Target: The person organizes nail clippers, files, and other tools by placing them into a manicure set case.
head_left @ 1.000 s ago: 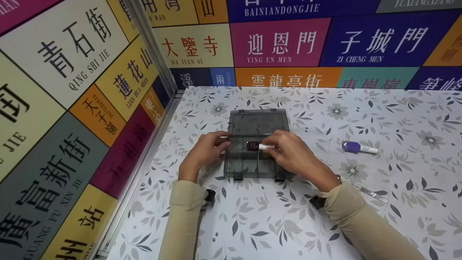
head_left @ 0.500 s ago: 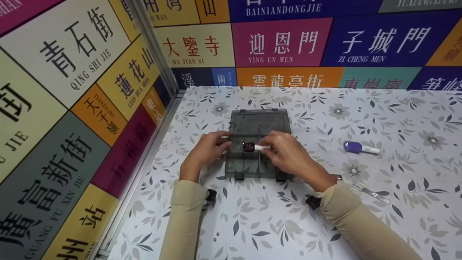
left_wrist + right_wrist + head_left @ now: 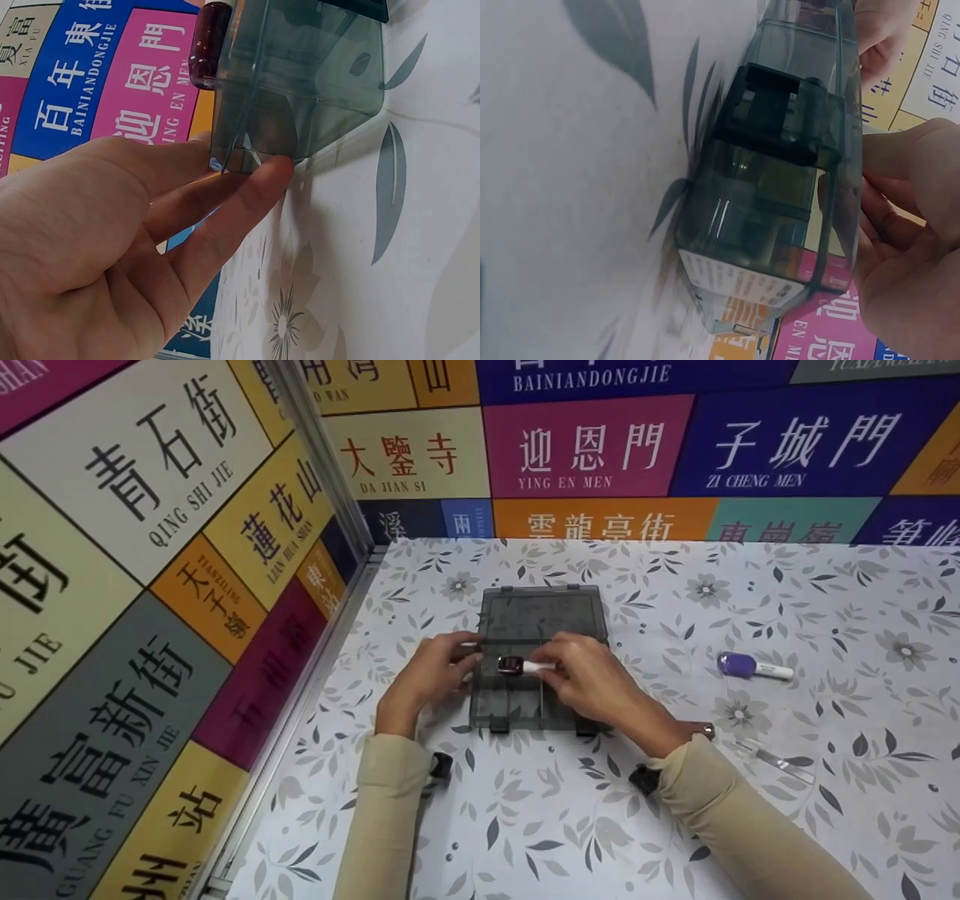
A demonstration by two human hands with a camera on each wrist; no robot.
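Note:
A dark red nail polish bottle (image 3: 511, 665) with a white cap is pinched at the cap by my right hand (image 3: 596, 679). It lies sideways just over the left part of a grey see-through compartment box (image 3: 544, 615). My left hand (image 3: 427, 675) holds the box's left edge. In the left wrist view, thumb and fingers meet the box wall (image 3: 330, 105), and the dark red bottle (image 3: 210, 45) shows above its rim. The right wrist view has a black latch (image 3: 769, 112) on the box, with my right hand (image 3: 907, 225) beyond the rim.
A purple nail polish bottle (image 3: 739, 665) with a white cap lies on the table to the right. Nearer to me is a thin clear strip-like item (image 3: 776, 759), partly behind the right wrist. Sign-printed walls (image 3: 585, 446) bound the table at the back and left.
My right hand has shifted a little left with the dark red nail polish bottle, from the middle divider over the left compartments. My left hand has stayed at the box's edge.

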